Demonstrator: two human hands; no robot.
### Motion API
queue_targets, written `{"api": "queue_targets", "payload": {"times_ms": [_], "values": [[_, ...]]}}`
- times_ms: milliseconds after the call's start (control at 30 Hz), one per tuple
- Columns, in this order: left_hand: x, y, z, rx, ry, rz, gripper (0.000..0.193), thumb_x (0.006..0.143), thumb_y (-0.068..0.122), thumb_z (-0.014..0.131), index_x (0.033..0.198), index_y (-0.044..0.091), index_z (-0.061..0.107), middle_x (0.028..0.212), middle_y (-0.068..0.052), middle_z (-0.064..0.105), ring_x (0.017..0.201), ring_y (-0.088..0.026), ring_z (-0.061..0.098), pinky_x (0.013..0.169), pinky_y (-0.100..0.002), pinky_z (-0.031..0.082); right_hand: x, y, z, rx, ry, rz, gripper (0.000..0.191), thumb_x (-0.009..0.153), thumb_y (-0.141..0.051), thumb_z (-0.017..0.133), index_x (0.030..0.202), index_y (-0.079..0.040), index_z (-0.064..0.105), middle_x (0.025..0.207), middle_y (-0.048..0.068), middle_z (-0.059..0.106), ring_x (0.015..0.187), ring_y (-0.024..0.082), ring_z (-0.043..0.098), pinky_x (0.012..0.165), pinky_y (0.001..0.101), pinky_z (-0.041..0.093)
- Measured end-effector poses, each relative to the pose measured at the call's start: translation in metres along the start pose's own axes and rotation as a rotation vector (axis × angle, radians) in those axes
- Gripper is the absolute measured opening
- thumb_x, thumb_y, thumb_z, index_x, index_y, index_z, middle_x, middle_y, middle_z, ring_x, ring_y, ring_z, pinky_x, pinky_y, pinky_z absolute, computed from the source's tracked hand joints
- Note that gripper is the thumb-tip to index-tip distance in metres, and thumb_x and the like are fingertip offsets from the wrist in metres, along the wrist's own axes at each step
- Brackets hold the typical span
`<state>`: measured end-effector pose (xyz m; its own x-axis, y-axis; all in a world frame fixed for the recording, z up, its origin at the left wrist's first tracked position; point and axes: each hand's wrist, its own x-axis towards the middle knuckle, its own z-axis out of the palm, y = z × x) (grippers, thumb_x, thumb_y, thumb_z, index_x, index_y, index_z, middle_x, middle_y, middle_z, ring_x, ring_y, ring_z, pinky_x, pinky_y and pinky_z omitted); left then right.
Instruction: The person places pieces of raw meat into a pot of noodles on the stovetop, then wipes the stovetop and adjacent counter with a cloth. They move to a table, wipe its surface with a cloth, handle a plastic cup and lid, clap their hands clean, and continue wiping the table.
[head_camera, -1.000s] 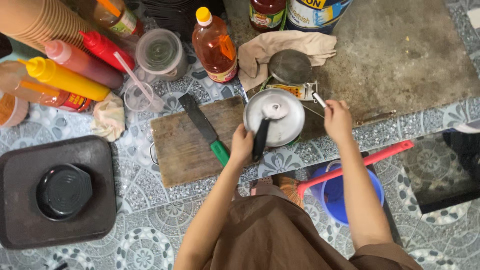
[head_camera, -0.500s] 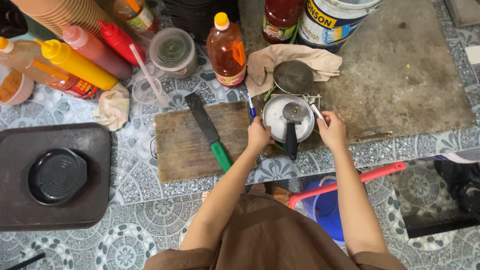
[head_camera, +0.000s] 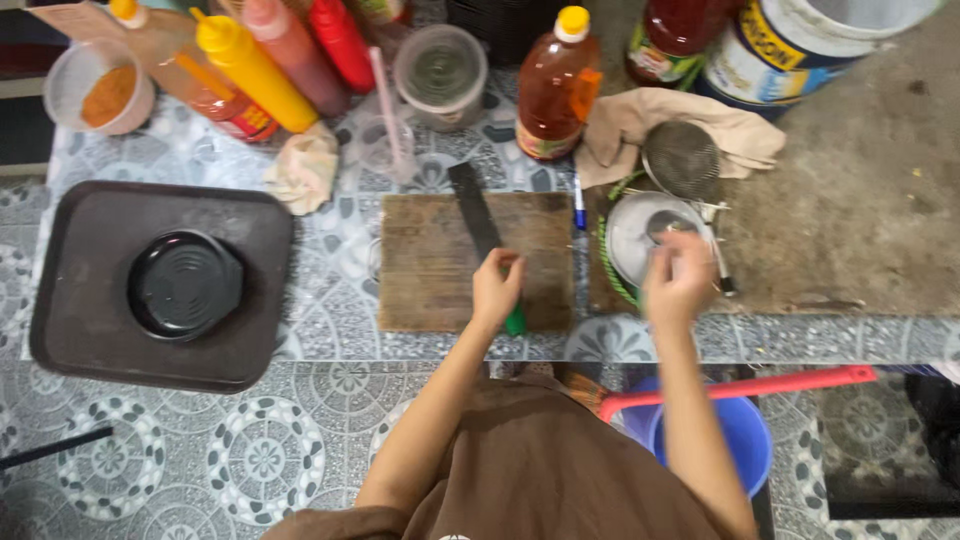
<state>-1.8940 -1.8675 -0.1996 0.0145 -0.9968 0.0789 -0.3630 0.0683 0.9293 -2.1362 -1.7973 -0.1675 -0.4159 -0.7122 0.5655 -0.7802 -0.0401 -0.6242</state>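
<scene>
The left hand (head_camera: 497, 290) hides the knife's green handle (head_camera: 515, 322); the right hand (head_camera: 678, 285) looks motion-blurred.

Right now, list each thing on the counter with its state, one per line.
Left hand: gripping the knife's green handle.
Knife: flat on the board.
Right hand: over the pan, blurred.
Pan: uncovered, a ladle in it.
Yellow bottle: capped.
Orange bottle: capped, upright.
Tray: holds a black bowl.

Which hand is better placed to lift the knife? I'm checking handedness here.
Left. The left hand already rests on the knife at its green handle on the cutting board. The right hand is off to the side, over the metal bowl.
</scene>
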Motion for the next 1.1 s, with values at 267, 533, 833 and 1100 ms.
{"api": "queue_targets", "payload": {"times_ms": [267, 533, 833, 1100], "values": [[-0.01, -0.047, -0.078, -0.034, -0.007, -0.199, 0.019, 0.093, 0.019, 0.07, 0.099, 0.001, 0.072, 0.085, -0.012, 0.077, 0.077, -0.017, 0.074, 0.072, -0.033, 0.058, -0.065, -0.125, 0.117, -0.28, -0.792, 0.26, 0.071, 0.066, -0.044, 0.092, 0.114, -0.004, 0.057, 0.114, 0.018, 0.062, 0.103, 0.04, 0.064, 0.085, 0.0506, 0.052], [-0.038, -0.033, -0.059, -0.14, -0.241, -0.183, 0.021, 0.095, 0.02, 0.069, 0.102, -0.001, 0.069, 0.085, -0.009, 0.075, 0.074, -0.015, 0.07, 0.069, -0.032, 0.056, -0.09, -0.111, 0.098, 0.019, -0.537, 0.442, 0.045, 0.077, -0.023, 0.081, 0.111, -0.003, 0.058, 0.093, 0.021, 0.071, 0.09, 0.041, 0.072, 0.077, 0.0473, 0.057], [-0.088, 0.045, 0.006, -0.279, -0.484, 0.098, 0.014, 0.097, 0.012, 0.068, 0.102, 0.0, 0.065, 0.086, -0.01, 0.07, 0.076, -0.016, 0.067, 0.07, -0.032, 0.055, -0.106, -0.107, -0.041, 0.1, -0.016, 0.462, 0.047, 0.081, -0.018, 0.083, 0.118, -0.002, 0.059, 0.103, 0.013, 0.072, 0.092, 0.024, 0.073, 0.079, 0.0363, 0.057], [-0.085, 0.085, 0.06, -0.297, -0.47, 0.313, 0.01, 0.097, 0.009, 0.067, 0.101, 0.0, 0.068, 0.089, -0.013, 0.067, 0.078, -0.022, 0.067, 0.072, -0.033, 0.054, -0.083, -0.072, -0.108, -0.019, 0.081, 0.496, 0.049, 0.084, -0.016, 0.08, 0.122, 0.002, 0.056, 0.104, 0.013, 0.067, 0.085, 0.022, 0.07, 0.076, 0.0346, 0.055]]}}
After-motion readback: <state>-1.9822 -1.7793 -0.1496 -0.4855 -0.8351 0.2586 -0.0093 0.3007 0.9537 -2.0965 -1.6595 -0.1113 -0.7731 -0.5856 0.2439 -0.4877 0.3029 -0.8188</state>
